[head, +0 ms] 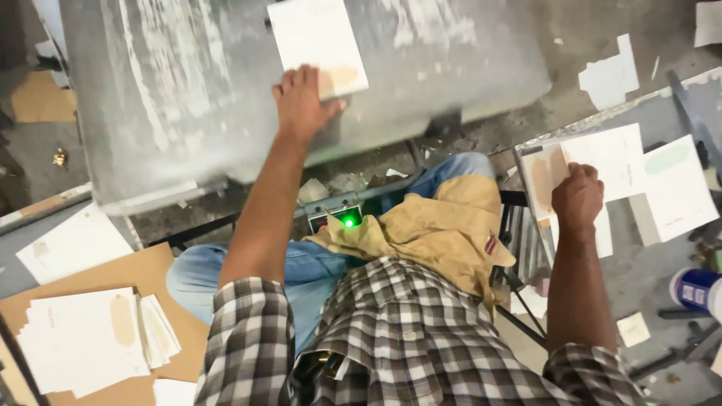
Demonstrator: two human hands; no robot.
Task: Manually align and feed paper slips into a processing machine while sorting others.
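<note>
My left hand (302, 101) rests on the near edge of a white card (316, 41) with a tan swatch, which lies on a grey metal machine surface (188, 90) in front of me. My right hand (577, 197) grips a white card (609, 162) from a small pile of cards with brown and green swatches (677, 188) on a grey side table at the right. A tan cloth (429, 225) lies over my lap, on blue jeans.
A stack of white cards with tan swatches (90, 338) sits on brown cardboard at the lower left. A small box with a green light (348, 220) is by my knees. A blue and white can (698, 289) stands at the right. Paper scraps (611, 75) litter the concrete floor.
</note>
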